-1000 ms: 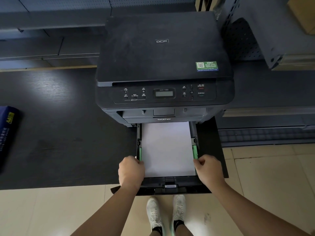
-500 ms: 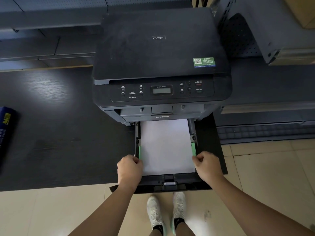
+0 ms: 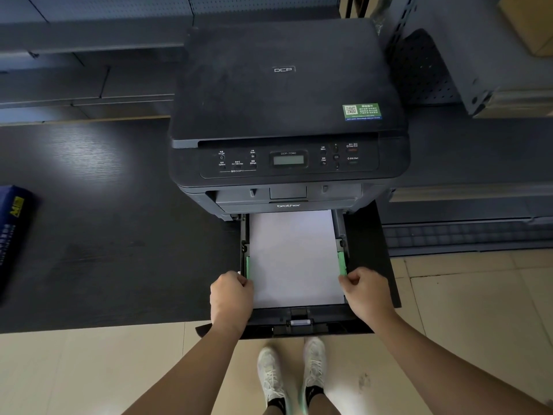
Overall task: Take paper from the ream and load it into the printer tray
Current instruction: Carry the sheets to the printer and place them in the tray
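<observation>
1. Paper lies flat in the pulled-out printer tray, a white stack between the two green side guides, its far edge under the printer.
2. My left hand is curled closed on the tray's left wall, near that guide; my right hand is curled closed on the right wall. Whether the fingertips pinch the guides themselves, I cannot tell.
3. Judgement: loading looks done; the step in hand is seating the stack and sliding the tray home.
4. Do it well: keep both hands level, push evenly so the tray runs straight on its rails, no skew.
5. Check the guides touch the paper edges without bowing the sheets.
6. Ream, blue wrapper, sits well apart at the left edge of the dark table; not needed now.
</observation>
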{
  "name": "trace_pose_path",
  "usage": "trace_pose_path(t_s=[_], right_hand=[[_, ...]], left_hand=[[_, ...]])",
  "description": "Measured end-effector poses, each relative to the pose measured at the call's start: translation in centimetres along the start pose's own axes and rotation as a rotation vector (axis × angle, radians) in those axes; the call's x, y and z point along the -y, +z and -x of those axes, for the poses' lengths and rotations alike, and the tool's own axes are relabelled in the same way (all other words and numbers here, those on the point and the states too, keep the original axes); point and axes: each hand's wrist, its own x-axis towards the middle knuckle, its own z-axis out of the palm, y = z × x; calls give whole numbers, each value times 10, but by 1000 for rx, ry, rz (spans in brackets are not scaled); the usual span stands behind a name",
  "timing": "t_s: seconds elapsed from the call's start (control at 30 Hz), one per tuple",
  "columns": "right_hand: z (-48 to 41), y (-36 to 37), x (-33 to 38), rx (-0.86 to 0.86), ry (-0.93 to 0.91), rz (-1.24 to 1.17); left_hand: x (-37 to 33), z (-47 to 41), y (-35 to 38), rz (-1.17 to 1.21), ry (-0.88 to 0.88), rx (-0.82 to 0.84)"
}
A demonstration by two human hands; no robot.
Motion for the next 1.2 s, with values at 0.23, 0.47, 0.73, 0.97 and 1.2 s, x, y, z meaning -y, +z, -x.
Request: trace_pose_path(t_s=[0.23,0.47,0.73,0.97,1.2], right_hand=[[2,-1,0,-20,-4,-4],[3,-3,4,-8,-19,59],[2,-3,6,-8,5,97],[10,-9,5,-26,4,46],[49,-67,-41,117,-50,-151]], left_hand=[[3,-2,0,21,16,9],[1,0,-1,-8,24,11],[2,-3,2,-13,21,-7],[2,4,-8,20,110,-17],[52,27,-68,104,203,17]])
